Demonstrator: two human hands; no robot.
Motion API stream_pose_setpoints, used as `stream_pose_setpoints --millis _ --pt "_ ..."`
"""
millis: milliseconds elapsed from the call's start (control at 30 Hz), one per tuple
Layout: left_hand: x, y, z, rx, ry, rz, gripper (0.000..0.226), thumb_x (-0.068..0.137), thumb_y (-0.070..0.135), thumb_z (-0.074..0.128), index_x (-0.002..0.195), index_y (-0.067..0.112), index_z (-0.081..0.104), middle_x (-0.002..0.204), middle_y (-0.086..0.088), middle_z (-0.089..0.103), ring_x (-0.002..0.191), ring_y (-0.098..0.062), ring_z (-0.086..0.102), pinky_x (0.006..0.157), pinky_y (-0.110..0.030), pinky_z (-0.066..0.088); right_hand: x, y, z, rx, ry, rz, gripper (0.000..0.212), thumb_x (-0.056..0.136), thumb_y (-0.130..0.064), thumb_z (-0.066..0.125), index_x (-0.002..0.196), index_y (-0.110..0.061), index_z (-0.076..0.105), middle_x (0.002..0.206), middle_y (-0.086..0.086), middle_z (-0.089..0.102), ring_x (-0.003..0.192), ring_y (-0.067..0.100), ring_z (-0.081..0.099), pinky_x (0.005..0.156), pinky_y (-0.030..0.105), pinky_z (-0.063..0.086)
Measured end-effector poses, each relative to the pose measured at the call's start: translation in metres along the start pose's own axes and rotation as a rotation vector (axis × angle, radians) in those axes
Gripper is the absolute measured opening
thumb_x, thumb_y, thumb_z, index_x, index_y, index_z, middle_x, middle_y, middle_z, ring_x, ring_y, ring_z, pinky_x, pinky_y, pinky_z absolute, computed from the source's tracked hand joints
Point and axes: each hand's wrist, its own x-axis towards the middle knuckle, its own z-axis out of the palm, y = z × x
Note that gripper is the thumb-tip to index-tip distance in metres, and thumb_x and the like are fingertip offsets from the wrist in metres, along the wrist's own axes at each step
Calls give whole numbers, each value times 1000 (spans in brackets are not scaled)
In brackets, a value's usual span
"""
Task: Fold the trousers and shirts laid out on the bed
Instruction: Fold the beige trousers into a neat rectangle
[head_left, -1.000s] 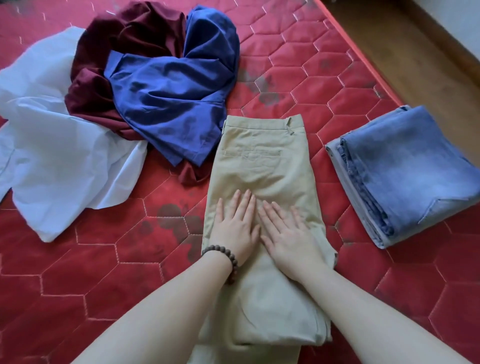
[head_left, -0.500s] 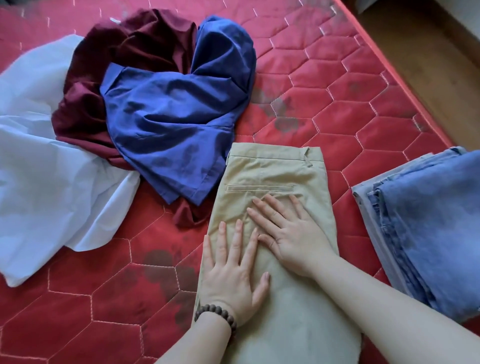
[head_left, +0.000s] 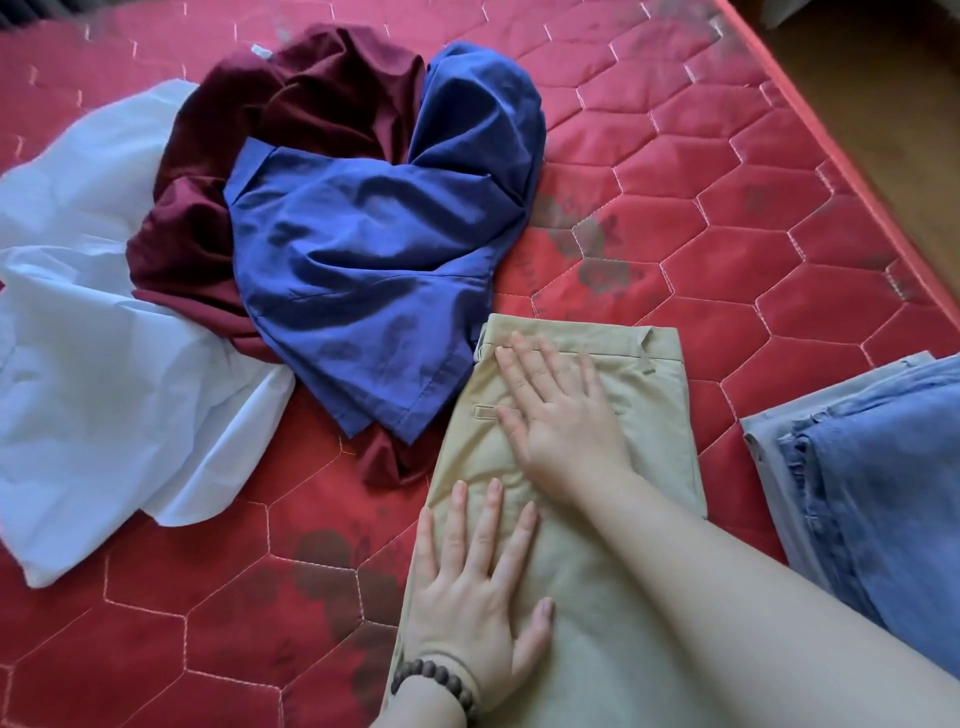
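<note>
Right hand (head_left: 563, 415) now further up the khaki trousers (head_left: 660, 441) than half a second ago, fingertips reaching the waistband, no longer beside the left; left hand (head_left: 480, 597) lower on the same cloth than before, a dark bead bracelet (head_left: 434, 675) at its wrist; both flat, fingers spread, palms pressing the fabric, pinching nothing. Trousers folded lengthwise on the red quilted bed (head_left: 727, 208), waistband towards the far end. Just to their right, apart by a strip of quilt, folded blue jeans (head_left: 883, 493), partly cut off by the edge. To the left, a crumpled blue shirt (head_left: 374, 260) atop a maroon shirt (head_left: 311, 109); a white shirt (head_left: 104, 338) spread beyond, part of it under the maroon. No containers seen.
</note>
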Motion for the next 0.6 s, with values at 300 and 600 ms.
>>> stream_pose_setpoints --millis 300,600 --pt "0 1 0 -17 -15 -10 86 72 63 53 149 28 34 158 -9 23 145 -40 19 111 -62 19 40 32 -44 304 57 -41 51 98 -24 47 147 -18 35 154 3 34 145 20 22 120 42 6" --pt "0 1 0 -37 -9 -15 87 72 63 53 149 29 33 159 -8 22 145 -39 18 112 -61 18 72 29 -64 689 -217 -70 15 83 -15 74 96 -10 69 116 5 50 109 16 51 98 22 39"
